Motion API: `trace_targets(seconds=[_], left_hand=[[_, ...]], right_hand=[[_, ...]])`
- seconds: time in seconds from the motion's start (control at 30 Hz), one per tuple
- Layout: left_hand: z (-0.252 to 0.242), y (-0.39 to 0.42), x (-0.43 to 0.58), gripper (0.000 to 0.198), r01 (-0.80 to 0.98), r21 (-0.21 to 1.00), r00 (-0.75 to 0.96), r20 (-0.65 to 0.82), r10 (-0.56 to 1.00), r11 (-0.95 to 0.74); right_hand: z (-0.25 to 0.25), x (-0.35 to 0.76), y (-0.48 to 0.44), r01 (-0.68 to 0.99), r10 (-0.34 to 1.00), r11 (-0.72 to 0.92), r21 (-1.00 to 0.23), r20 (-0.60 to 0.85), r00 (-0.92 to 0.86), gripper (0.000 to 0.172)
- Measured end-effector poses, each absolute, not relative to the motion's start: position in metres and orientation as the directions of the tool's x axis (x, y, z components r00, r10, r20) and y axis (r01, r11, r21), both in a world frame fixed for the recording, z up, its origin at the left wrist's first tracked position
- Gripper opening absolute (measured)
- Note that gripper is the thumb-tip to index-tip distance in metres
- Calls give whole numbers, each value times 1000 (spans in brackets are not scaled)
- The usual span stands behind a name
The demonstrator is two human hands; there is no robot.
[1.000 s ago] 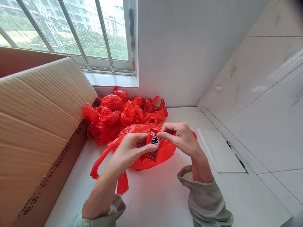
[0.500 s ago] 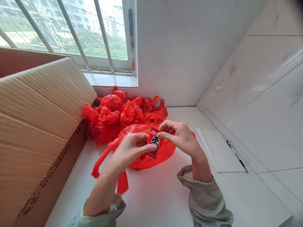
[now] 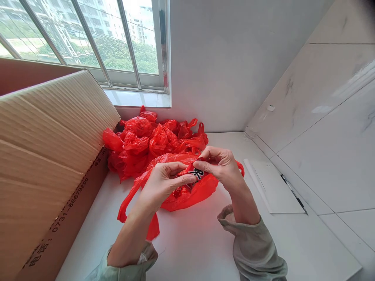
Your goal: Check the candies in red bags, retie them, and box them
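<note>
Between my two hands is a small red snack packet (image 3: 197, 173) with a black and white printed character, partly covered by fingers. My left hand (image 3: 168, 181) pinches its left side between thumb and fingers. At the packet's upper end, my right hand (image 3: 218, 164) grips it with thumb and bent fingers. Directly below lies an open red plastic bag (image 3: 187, 203) on the white table (image 3: 187, 249). Some red printed packets (image 3: 181, 191) show inside it. Whether the held packet is torn cannot be made out.
A heap of crumpled red plastic bags (image 3: 137, 136) lies behind, against the wall. On the left stands a large cardboard box (image 3: 55, 132) with its flap raised. A white notebook (image 3: 272, 187) and a black pen (image 3: 293, 194) lie at right. A barred window (image 3: 117, 39) is at upper left.
The packet has turned and tilted between my hands, so less of its face shows. My right fingers have shifted over its top edge. More packets show in the bag beneath.
</note>
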State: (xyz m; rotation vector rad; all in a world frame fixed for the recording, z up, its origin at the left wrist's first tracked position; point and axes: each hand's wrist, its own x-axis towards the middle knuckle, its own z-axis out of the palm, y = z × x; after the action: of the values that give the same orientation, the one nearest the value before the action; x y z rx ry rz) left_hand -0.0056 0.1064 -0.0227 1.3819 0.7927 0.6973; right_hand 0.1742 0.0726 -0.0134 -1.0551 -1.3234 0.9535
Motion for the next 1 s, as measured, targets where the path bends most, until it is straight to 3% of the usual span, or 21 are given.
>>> trace_targets(seconds=[0.17,0.37,0.6,0.77,1.0], left_hand=[[-25,106,-2,18,-117,987,531,-34,847,113],[-25,103,6,19,-219,965,454,-30,890,144],[-23,104,2,26,-140,972,590,-72,804,191],[-22,104,-1,27,-50,980,618,-121,777,192],[-24,107,0,27,-75,976,593,-120,796,203]], right_hand=[[-16,174,75,-67,967,254,-965,251,54,25],[-18,174,76,-43,953,288,-957,282,110,29],[-15,178,76,-33,960,263,-964,258,106,30],[-13,180,75,-8,964,247,-969,245,105,30],[-12,185,75,99,984,178,-979,180,5,33]])
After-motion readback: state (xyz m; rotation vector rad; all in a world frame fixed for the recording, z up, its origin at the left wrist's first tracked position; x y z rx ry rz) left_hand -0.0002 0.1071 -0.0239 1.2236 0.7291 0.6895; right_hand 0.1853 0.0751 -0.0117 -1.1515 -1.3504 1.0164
